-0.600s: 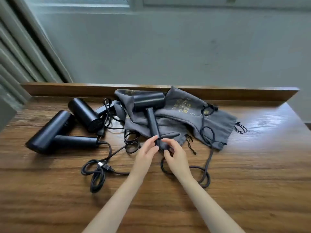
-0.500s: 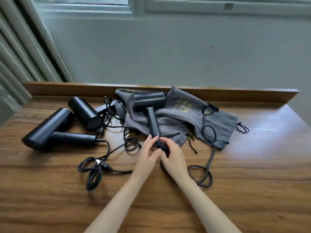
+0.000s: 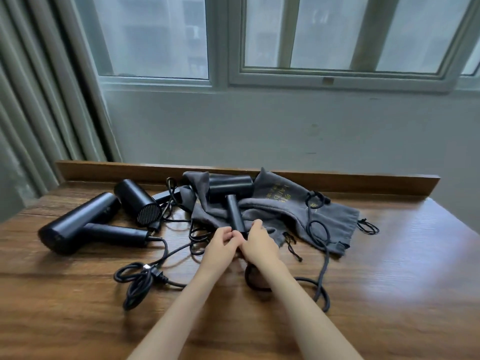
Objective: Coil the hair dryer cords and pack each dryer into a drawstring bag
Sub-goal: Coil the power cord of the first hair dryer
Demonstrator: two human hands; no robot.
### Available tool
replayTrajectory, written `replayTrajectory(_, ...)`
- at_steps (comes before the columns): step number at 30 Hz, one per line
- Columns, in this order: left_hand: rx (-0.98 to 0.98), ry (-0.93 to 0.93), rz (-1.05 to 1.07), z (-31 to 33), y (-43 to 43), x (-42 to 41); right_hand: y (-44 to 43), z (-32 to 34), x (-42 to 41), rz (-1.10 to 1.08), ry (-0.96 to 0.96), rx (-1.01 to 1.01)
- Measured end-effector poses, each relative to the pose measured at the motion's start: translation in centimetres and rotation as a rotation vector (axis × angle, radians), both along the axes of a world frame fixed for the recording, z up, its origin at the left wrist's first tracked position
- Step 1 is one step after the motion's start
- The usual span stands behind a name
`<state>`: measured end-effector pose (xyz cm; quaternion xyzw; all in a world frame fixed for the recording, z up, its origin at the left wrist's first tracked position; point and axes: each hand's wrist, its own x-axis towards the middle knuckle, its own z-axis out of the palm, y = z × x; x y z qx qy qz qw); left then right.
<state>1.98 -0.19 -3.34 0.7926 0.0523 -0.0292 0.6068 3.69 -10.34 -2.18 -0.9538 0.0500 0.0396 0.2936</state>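
Note:
Three black hair dryers lie on the wooden table. The middle dryer [image 3: 230, 189] rests on a heap of grey drawstring bags [image 3: 283, 206], its handle pointing toward me. My left hand [image 3: 220, 246] and my right hand [image 3: 257, 242] meet at the lower end of that handle, fingers pinched around it where the cord leaves. Its cord [image 3: 320, 258] runs in loose loops over the bags and down to the right of my right arm. A second dryer [image 3: 78, 220] lies at the left, with its cord bundled [image 3: 141, 278] in front. A third dryer [image 3: 137, 201] sits behind it.
A raised wooden lip [image 3: 363, 181] runs along the table's back edge, under a wall and window. Curtains [image 3: 39, 100] hang at the left. Thin bag drawstrings [image 3: 367, 226] trail off the bags on the right. Bare wood [image 3: 402, 294] spreads to the right and front.
The view has tilted upward, bringing the window into sight. Both hands have closed in tighter on the end of the middle dryer's handle. The dryers and bags have not moved.

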Motion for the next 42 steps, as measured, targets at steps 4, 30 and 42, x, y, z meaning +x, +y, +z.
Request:
replayTrajectory(4,0.015,-0.052,-0.008,0.0,0.5,0.6,0.2,-0.5,1.6,-0.013,0.014,-0.039)
replayTrajectory(30,-0.554,0.416,-0.389,4.8,6.0,3.0,-14.4,2.7,-6.4,0.427,-0.14,0.482)
replayTrajectory(42,-0.65,0.118,-0.218,1.5,2.0,1.1,-12.3,1.0,-2.6,0.428,-0.376,-0.184)
